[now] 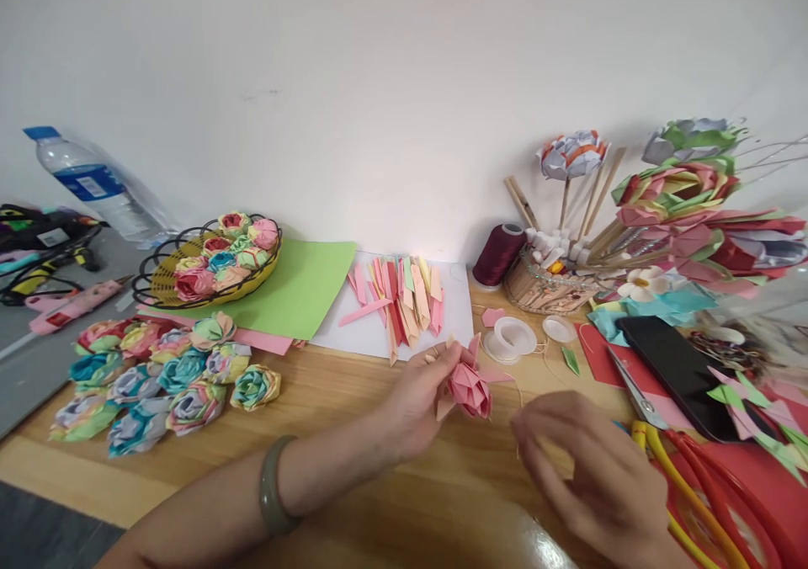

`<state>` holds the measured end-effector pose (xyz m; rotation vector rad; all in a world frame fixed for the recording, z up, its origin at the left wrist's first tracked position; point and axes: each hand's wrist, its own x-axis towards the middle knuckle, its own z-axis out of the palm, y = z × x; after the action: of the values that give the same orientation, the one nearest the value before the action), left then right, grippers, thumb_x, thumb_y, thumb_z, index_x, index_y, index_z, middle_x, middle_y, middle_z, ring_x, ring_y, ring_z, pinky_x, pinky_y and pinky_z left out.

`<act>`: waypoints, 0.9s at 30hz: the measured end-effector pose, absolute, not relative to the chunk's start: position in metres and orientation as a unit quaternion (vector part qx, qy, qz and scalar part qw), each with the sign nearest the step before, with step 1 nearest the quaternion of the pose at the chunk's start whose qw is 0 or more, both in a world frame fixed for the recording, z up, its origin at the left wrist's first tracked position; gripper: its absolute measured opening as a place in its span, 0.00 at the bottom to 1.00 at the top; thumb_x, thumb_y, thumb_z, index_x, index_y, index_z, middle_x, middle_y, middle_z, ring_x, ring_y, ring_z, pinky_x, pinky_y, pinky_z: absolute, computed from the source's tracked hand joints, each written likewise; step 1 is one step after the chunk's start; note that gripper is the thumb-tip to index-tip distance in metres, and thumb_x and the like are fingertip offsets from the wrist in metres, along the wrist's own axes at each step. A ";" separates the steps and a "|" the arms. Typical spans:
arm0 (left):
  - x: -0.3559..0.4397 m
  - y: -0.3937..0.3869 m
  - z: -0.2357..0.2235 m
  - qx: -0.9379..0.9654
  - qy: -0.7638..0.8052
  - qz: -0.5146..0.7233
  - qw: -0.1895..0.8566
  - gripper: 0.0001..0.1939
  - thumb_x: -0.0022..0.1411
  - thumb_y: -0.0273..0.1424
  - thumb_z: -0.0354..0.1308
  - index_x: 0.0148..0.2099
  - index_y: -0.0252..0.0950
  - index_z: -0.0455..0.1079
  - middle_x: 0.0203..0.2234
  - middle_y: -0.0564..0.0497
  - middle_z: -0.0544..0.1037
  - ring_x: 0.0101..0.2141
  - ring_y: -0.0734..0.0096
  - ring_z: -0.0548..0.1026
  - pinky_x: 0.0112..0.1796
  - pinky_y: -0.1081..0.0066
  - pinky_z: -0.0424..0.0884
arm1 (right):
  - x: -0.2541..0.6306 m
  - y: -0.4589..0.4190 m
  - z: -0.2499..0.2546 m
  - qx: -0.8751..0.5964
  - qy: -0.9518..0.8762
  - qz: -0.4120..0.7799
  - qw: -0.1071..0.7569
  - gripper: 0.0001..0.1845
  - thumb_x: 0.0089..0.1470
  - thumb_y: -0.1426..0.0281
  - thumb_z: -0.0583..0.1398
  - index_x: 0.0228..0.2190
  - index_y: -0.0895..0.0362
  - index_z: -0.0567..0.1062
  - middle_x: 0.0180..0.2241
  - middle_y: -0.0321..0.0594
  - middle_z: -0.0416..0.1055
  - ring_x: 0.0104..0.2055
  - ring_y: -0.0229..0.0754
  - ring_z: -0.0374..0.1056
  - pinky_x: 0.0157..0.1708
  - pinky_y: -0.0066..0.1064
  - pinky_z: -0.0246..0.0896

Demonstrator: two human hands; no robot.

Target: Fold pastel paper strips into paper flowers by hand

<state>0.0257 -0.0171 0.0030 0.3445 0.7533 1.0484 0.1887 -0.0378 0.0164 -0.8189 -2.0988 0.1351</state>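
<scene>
Pink folded paper makes up the flower (470,388) held up over the wooden table (353,434), just this side of a white sheet (350,329). The left hand (420,396) has it pinched, thumb uppermost, its forearm slanting in from my lower left with a grey-green bangle (276,485) at the wrist. The right hand (587,468), blurred, hangs just beside it with fingers curled; I can't tell whether they grip the thin thread (521,394) there. The bottle (92,183) wears a blue label, its print too small to read.
</scene>
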 end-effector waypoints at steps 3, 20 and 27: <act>0.025 -0.018 0.003 0.173 0.315 0.473 0.804 0.13 0.47 0.35 0.63 0.30 0.32 0.65 0.23 0.54 0.69 0.24 0.79 0.67 0.29 0.74 0.64 | 0.188 -0.031 0.015 -0.489 -0.724 0.149 0.464 0.08 0.52 0.71 0.56 0.37 0.54 0.70 0.34 0.41 0.70 0.31 0.40 0.67 0.29 0.31 0.65; 0.023 -0.016 -0.002 0.490 0.438 0.424 0.623 0.12 0.54 0.33 0.55 0.40 0.34 0.68 0.28 0.51 0.73 0.28 0.74 0.70 0.32 0.74 0.64 | 0.179 -0.029 0.005 -0.504 -0.703 0.289 0.410 0.11 0.50 0.66 0.59 0.36 0.56 0.74 0.31 0.40 0.75 0.29 0.40 0.70 0.29 0.32 0.67; 0.025 -0.024 0.004 0.521 0.433 0.433 0.594 0.07 0.55 0.32 0.53 0.36 0.35 0.67 0.26 0.51 0.73 0.23 0.75 0.71 0.28 0.73 0.67 | 0.180 -0.034 0.000 -0.487 -0.723 0.210 0.443 0.06 0.50 0.69 0.59 0.33 0.55 0.74 0.31 0.39 0.75 0.32 0.41 0.71 0.33 0.33 0.68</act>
<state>0.0246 -0.0240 0.0035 1.2110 1.0061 1.0070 0.1802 -0.0335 0.0001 -1.2069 -1.7946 0.5199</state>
